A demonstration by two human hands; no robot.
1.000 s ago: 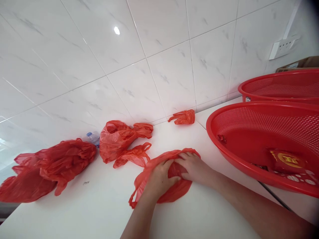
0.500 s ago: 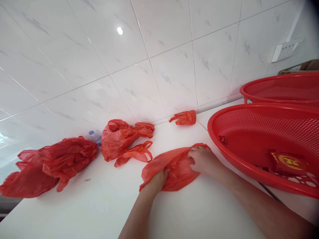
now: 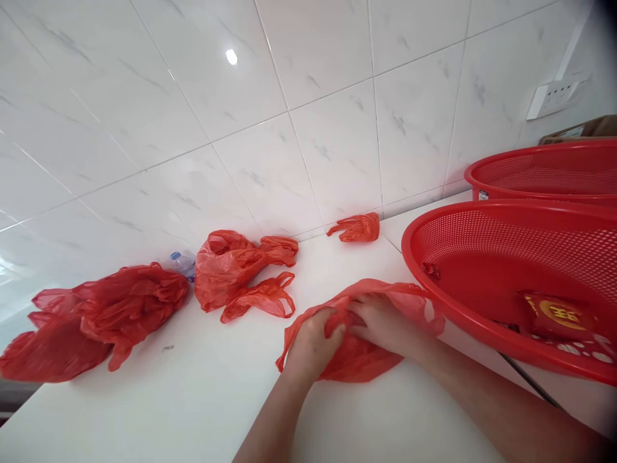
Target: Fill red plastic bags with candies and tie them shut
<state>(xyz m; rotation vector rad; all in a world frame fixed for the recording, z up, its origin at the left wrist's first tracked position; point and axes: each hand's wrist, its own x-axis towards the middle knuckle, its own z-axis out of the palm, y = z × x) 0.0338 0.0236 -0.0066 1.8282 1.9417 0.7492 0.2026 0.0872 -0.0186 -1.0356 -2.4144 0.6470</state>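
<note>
A thin red plastic bag lies on the white counter in front of me. My left hand pinches its film near the middle, fingers closed on the plastic. My right hand sits right beside it, fingers curled into the same bag. The bag's right part bulges up toward the near red basket.
Other red bags lie on the counter: a big crumpled one at the left, one in the middle, a small one by the tiled wall. A plastic bottle peeks behind them. A second red basket stands further back right.
My hands had spread apart across the bag half a second ago; now they have come back together at its middle, and the bag's right side has puffed up.
</note>
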